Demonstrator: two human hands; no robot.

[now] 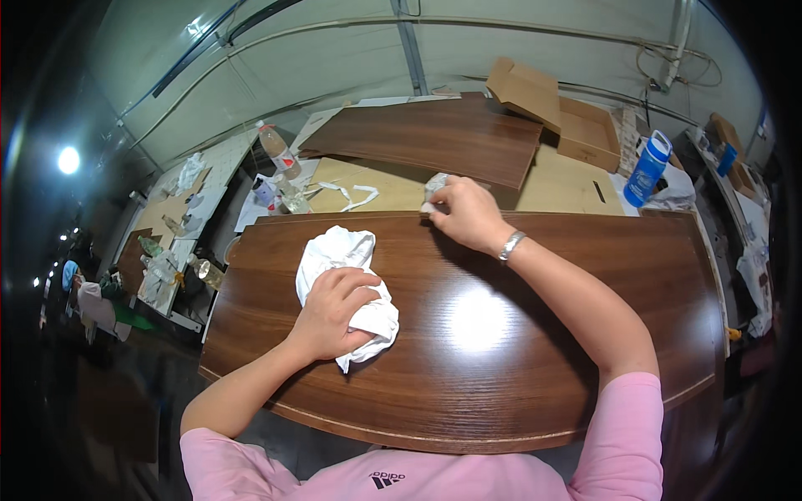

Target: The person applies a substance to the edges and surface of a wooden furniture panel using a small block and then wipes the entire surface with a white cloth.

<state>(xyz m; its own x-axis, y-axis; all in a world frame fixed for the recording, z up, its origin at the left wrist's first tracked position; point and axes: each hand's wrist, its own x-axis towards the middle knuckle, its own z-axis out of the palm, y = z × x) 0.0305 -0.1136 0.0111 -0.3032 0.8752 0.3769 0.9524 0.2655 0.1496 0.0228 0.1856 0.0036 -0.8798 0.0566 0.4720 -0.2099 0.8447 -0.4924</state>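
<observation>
A glossy dark brown wood-grain panel [551, 367] lies flat in front of me. On its left half my left hand [332, 311] presses down on a crumpled white cloth [336, 250], fingers bent over it. At the panel's far edge, my right hand [469, 215] pinches a small whitish wad [434, 184], whose material I cannot make out. A silver band circles the right wrist.
Beyond lies another brown panel [418, 129], with an open cardboard box [585, 138] to its right. A blue bottle [646, 171] stands at the far right. Clear plastic bottle [278, 152] and white strips [355, 197] sit at the far left. A cluttered side bench [209, 200] is left.
</observation>
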